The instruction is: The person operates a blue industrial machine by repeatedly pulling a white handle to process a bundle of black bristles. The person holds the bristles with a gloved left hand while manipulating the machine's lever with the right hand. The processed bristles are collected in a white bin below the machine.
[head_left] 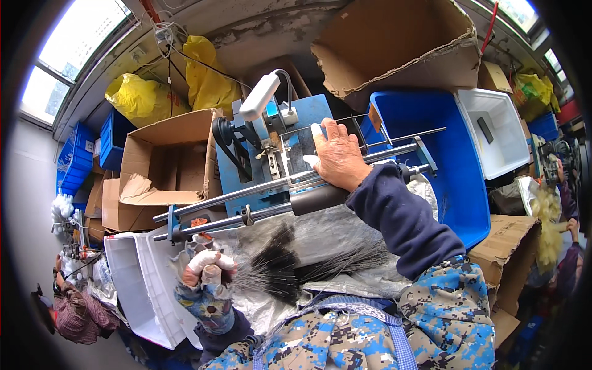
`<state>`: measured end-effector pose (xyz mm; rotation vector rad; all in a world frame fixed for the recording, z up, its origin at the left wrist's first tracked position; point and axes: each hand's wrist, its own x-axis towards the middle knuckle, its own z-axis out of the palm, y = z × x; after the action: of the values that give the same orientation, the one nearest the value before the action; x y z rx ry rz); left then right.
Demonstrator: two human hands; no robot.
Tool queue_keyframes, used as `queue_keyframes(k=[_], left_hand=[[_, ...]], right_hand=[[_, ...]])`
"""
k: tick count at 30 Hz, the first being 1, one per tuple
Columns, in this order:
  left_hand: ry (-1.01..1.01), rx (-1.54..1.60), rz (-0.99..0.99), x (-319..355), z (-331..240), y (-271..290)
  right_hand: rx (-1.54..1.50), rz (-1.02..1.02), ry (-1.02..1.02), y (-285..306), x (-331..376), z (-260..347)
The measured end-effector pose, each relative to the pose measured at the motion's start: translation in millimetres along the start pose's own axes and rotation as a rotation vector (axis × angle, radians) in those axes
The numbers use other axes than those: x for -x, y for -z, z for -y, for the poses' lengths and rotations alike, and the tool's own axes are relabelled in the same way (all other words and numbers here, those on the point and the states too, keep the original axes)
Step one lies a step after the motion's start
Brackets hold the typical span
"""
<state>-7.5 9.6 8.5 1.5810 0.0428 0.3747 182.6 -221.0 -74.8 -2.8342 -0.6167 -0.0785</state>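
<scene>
Head view: at centre, the machine (274,163) is touched by the right hand (340,154), grip apart; for the left hand (209,267), lower left beside wires (277,265), grip cannot be told.

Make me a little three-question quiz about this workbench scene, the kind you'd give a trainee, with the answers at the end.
1. True or false: the right hand is over the machine, with white wrapping on two of its fingertips.

2. What colour is the big tub to the right of the machine?
A) red
B) blue
C) green

3. Which hand is nearer the fan of thin dark strands?

Key:
1. True
2. B
3. The left hand
</scene>
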Motion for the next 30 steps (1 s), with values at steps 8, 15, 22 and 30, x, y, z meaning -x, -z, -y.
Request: queue_keyframes(k=[8,15,22,30], left_hand=[[0.12,-0.025,-0.094,6.6,1.2,0.2],[0.058,-0.025,-0.013,4.0,3.0,-17.8],[0.172,0.016,-0.179,3.0,17.5,2.2],[0.02,0.056,-0.074,-4.1,7.9,-16.0]], right_hand=[[-0.111,-0.053,0.018,-15.0,-11.7,38.5],[-0.16,0.011,0.102,-21.0,-17.5,47.6],[0.027,-0.1,0.105,14.0,-4.6,-17.1],[0.345,0.049,0.164,19.4,-29.7,-36.0]])
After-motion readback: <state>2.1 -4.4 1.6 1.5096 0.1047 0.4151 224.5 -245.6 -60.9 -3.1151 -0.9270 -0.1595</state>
